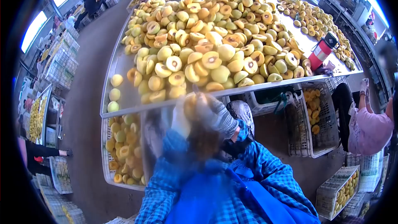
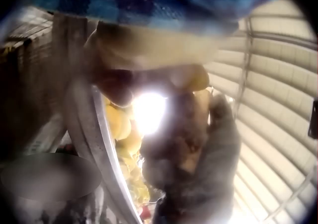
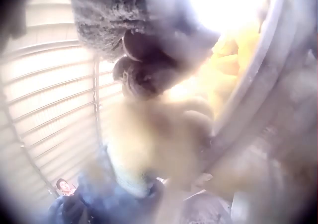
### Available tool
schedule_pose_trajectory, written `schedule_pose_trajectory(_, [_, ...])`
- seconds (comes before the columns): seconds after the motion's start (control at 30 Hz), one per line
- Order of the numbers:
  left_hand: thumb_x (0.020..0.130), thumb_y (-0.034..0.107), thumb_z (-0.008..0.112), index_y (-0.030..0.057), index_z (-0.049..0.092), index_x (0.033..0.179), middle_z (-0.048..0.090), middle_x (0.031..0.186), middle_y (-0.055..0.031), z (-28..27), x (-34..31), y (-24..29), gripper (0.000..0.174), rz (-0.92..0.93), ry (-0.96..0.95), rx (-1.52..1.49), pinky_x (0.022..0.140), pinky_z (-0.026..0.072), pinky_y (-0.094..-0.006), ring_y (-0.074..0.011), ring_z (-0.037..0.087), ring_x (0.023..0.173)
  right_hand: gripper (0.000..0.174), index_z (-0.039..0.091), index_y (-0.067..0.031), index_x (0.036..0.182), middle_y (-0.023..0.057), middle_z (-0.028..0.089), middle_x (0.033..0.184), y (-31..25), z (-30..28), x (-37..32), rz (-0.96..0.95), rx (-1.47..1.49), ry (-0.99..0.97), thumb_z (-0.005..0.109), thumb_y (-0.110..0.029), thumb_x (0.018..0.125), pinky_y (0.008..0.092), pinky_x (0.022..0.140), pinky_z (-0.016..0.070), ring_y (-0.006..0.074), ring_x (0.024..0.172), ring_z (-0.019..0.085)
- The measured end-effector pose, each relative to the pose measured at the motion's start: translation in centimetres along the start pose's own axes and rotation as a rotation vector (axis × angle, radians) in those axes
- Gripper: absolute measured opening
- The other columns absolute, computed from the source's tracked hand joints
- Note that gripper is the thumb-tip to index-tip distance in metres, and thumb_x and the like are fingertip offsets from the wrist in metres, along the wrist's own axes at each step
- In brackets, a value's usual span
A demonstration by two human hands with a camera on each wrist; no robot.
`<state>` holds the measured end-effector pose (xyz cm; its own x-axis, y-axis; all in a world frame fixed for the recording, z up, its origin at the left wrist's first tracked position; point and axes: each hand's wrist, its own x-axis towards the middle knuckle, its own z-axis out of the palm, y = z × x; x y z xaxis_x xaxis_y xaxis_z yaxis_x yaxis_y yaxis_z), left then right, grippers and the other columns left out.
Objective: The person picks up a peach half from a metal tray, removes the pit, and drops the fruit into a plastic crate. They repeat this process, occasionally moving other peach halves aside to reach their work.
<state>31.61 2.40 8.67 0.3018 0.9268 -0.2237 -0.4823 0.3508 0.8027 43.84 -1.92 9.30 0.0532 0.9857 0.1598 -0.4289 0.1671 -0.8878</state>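
Low before my body, at the table's near edge, a yellow peach (image 1: 190, 104) sits between my two hands, blurred in the head view. My left hand (image 1: 180, 119), in a pale glove, grips it from the left. From the other side my right hand (image 1: 222, 118), in a grey knitted glove, curls its fingers against the same fruit. A thin dark tip (image 1: 195, 88) shows above the fingers; I cannot tell whether it is a tool. The left wrist view has the grey glove (image 2: 218, 159) facing the pale one. Heaped just beyond are cut peach halves (image 1: 211, 60), several with stones showing.
A raised metal rim (image 1: 248, 88) edges the table (image 1: 120, 68). A red bottle (image 1: 321, 54) stands at its right. Below are a crate (image 1: 107, 164) of peach halves at left and another crate (image 1: 299, 135) at right. A person in pink (image 1: 371, 128) is at far right.
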Motion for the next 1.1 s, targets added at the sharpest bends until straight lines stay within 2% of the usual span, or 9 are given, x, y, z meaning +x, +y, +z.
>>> schedule_pose_trajectory(0.1, [0.089,0.042,0.045,0.0048,0.056,0.113,0.063,0.104,-0.0073,-1.2,-0.2,-0.3,0.046,-0.172,0.006,-0.358,0.078,0.0516,-0.0372,-0.0228,0.062,0.089,0.022,0.056,0.0012,0.111,0.0096,0.063,0.094,-0.2,-0.6,-1.3,-0.096,-0.218,0.087,0.052,-0.009,0.092,0.0285,0.073,0.0473,0.0148,0.084,0.058])
schedule_pose_trajectory(0.2, [0.089,0.040,0.046,0.0013,0.056,0.111,0.064,0.099,-0.0123,-1.2,-1.0,-0.1,0.046,-0.160,-0.014,-0.348,0.077,0.0528,-0.0403,-0.0274,0.063,0.084,0.027,0.054,0.0015,0.115,0.0183,0.063,0.097,3.9,-4.7,-3.4,-0.472,-1.096,-0.006,0.047,-0.010,0.092,0.0370,0.069,0.0497,0.0285,0.084,0.061])
schedule_pose_trajectory(0.37, [0.089,0.041,0.047,-0.0039,0.055,0.109,0.063,0.097,-0.0195,-2.2,-0.5,-2.2,0.050,-0.087,0.073,-0.280,0.077,0.0524,-0.0431,-0.0333,0.063,0.086,0.029,0.052,-0.0021,0.120,0.0204,0.062,0.088,5.1,-5.2,-6.8,-0.498,-1.367,-0.147,0.043,-0.010,0.094,0.0392,0.053,0.0473,0.0284,0.061,0.058])
schedule_pose_trajectory(0.47, [0.087,0.039,0.047,-0.0040,0.055,0.108,0.063,0.096,-0.0198,-2.3,-0.7,-3.0,0.048,-0.076,-0.014,-0.303,0.075,0.0526,-0.0445,-0.0357,0.062,0.084,0.043,0.045,-0.0012,0.128,0.0261,0.058,0.103,6.3,-4.8,-7.1,0.039,-1.081,-0.110,0.050,-0.016,0.089,0.0405,0.056,0.0479,0.0290,0.066,0.058])
schedule_pose_trajectory(0.6, [0.084,0.036,0.046,-0.0039,0.055,0.108,0.062,0.094,-0.0211,-1.7,-0.9,-3.2,0.047,-0.059,-0.063,-0.243,0.072,0.0529,-0.0466,-0.0375,0.062,0.081,0.076,0.035,0.0055,0.134,0.0319,0.049,0.117,4.7,-4.3,-7.1,0.003,-0.966,-0.257,0.064,-0.027,0.072,0.0515,0.081,0.0455,0.0381,0.091,0.058])
schedule_pose_trajectory(0.7, [0.083,0.035,0.046,-0.0034,0.056,0.109,0.062,0.094,-0.0212,-1.5,-1.1,-3.7,0.047,-0.037,-0.044,-0.290,0.072,0.0531,-0.0455,-0.0363,0.063,0.080,0.065,0.040,0.0074,0.126,0.0292,0.052,0.112,6.3,-4.2,-7.4,-0.128,-1.066,-0.222,0.061,-0.022,0.072,0.0450,0.085,0.0449,0.0389,0.092,0.057])
schedule_pose_trajectory(0.8, [0.085,0.033,0.045,-0.0025,0.056,0.109,0.063,0.093,-0.0193,-1.7,-1.2,-4.3,0.044,0.012,-0.017,-0.262,0.073,0.0533,-0.0419,-0.0322,0.063,0.082,0.036,0.050,0.0080,0.113,0.0238,0.055,0.105,7.2,-3.5,-7.8,-0.348,-1.193,-0.151,0.050,-0.001,0.078,0.0382,0.078,0.0484,0.0366,0.093,0.056])
schedule_pose_trajectory(0.97, [0.090,0.029,0.042,-0.0011,0.056,0.110,0.063,0.094,-0.0132,-0.7,-1.4,-5.0,0.039,0.122,0.106,-0.070,0.075,0.0527,-0.0336,-0.0228,0.062,0.084,0.047,0.048,0.0161,0.111,0.0218,0.051,0.103,8.8,-2.9,-7.9,-0.568,-1.486,-0.128,0.051,-0.005,0.069,0.0368,0.076,0.0490,0.0340,0.091,0.053])
schedule_pose_trajectory(1.1, [0.093,0.032,0.040,-0.0007,0.055,0.111,0.062,0.093,-0.0106,-0.3,-1.6,-5.8,0.041,0.189,0.190,0.037,0.075,0.0519,-0.0300,-0.0196,0.061,0.084,0.043,0.046,0.0085,0.119,0.0244,0.055,0.093,8.6,-2.6,-7.5,-0.442,-1.431,-0.147,0.048,-0.011,0.081,0.0415,0.062,0.0481,0.0335,0.072,0.057])
